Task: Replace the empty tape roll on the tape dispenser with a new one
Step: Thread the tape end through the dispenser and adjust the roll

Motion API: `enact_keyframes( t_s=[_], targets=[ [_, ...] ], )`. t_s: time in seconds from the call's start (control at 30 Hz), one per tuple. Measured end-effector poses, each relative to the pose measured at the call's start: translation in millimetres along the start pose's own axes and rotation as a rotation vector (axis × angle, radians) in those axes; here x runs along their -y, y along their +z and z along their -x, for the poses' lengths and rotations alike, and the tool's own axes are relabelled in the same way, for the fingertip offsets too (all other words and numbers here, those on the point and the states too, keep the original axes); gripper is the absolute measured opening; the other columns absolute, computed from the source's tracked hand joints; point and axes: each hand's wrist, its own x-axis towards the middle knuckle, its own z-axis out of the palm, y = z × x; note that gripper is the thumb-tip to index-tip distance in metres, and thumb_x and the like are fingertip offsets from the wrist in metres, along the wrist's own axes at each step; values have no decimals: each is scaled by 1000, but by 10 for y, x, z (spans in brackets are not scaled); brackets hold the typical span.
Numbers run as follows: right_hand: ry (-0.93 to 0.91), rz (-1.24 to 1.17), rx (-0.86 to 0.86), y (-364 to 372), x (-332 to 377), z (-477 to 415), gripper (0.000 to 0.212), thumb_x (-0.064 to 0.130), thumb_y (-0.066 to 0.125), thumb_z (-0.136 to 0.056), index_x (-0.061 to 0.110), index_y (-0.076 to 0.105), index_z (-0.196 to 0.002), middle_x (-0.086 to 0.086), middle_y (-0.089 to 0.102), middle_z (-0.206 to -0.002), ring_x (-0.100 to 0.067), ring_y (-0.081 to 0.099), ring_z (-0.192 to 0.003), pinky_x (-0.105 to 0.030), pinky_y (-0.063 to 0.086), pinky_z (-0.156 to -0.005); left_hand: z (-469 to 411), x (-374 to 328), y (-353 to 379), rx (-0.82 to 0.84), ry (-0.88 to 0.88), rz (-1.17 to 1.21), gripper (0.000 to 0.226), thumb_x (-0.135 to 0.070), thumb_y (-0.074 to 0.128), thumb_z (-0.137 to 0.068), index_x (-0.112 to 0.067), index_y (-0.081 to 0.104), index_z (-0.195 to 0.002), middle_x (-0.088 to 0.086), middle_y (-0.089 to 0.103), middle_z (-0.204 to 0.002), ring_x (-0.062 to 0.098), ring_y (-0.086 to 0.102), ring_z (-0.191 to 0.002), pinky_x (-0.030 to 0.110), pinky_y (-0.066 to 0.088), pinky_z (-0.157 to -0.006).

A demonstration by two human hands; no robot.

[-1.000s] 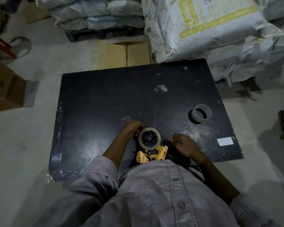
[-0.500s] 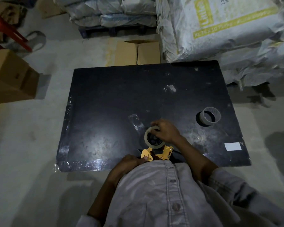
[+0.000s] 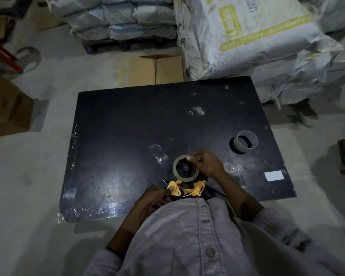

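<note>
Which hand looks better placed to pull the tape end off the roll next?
Probably the right hand: its fingers are at the rim of the roll, while the left hand grips the dispenser, likely steadying it.

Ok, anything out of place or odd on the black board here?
A stray clear strip, probably tape, lies on the black board just left of the mounted tape roll; the empty core sits apart at the right. Nothing looks damaged.
</note>
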Motion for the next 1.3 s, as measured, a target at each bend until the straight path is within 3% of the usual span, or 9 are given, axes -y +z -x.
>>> enact_keyframes(
  t_s=[0.13, 0.27, 0.4, 0.57, 0.77, 0.87, 0.97, 1.13, 1.3],
  targets=[
    [65, -141, 209, -221, 86, 313, 47, 52, 84, -93, 26, 53, -118, -3, 69, -114, -22, 66, -108, -36, 56, -95, -86, 45, -9, -152, 94, -186, 62, -75, 78, -86, -13, 82, -83, 1, 82, -75, 17, 75, -69, 32, 59, -69],
    [128, -215, 417, -284, -69, 502, 85, 19, 102, -76, 31, 38, -130, 12, 63, -113, -15, 59, -115, -14, 49, -81, -168, 106, 3, -281, 129, -482, 100, -112, 37, -70, -23, 78, -88, 2, 77, -98, 27, 74, -96, 38, 55, -82],
    [159, -118, 411, -44, -373, 534, 153, 52, 110, -35, 28, 24, -159, 0, 58, -143, -28, 57, -136, -44, 54, -112, -299, 96, 17, -308, 174, -498, 116, -120, 18, -62, -23, 80, -79, 2, 79, -91, 26, 74, -88, 44, 60, -93],
    [180, -180, 164, 137, -447, 499, 112, 18, 109, -57, 28, 32, -138, -2, 66, -122, -27, 66, -114, -39, 54, -87, -317, -210, 22, -381, 211, -486, 124, -117, 8, -68, -19, 82, -84, 9, 80, -97, 32, 74, -95, 43, 56, -89],
    [218, -404, -139, 376, -341, 437, 88, 27, 110, -60, 25, 45, -120, 0, 69, -115, -19, 69, -104, -29, 51, -72, -674, -742, -83, -480, 321, -410, 121, -109, 5, -79, -14, 79, -98, 17, 78, -107, 39, 74, -106, 52, 61, -94],
    [217, -492, -183, 438, -298, 424, 79, 26, 109, -63, 30, 45, -108, 3, 65, -105, -14, 66, -96, -29, 50, -72, -663, -882, -93, -526, 393, -338, 90, -90, 29, -97, -12, 72, -85, 17, 77, -101, 41, 76, -99, 46, 61, -86],
    [233, -543, -162, 450, -328, 409, 79, 24, 108, -65, 21, 48, -116, 3, 64, -99, -9, 63, -88, -27, 48, -69, -487, -878, -30, -529, 504, -261, 52, -51, 58, -111, -16, 62, -73, 15, 71, -81, 41, 74, -88, 35, 45, -69],
    [287, -619, -176, 499, -363, 368, 84, 23, 110, -61, 17, 49, -119, -6, 72, -108, -18, 69, -97, -27, 54, -74, -295, -590, 129, -426, 753, -304, 8, -22, 72, -106, -20, 67, -112, -4, 73, -90, 16, 67, -81, 29, 41, -65],
    [291, -717, -167, 588, -219, 326, 76, 11, 106, -67, 11, 49, -116, -13, 66, -103, -21, 64, -93, -26, 53, -76, -338, -593, 108, -497, 876, -621, 24, -35, 67, -107, -38, 73, -130, -2, 74, -115, 26, 74, -99, 38, 60, -79]
  ],
)
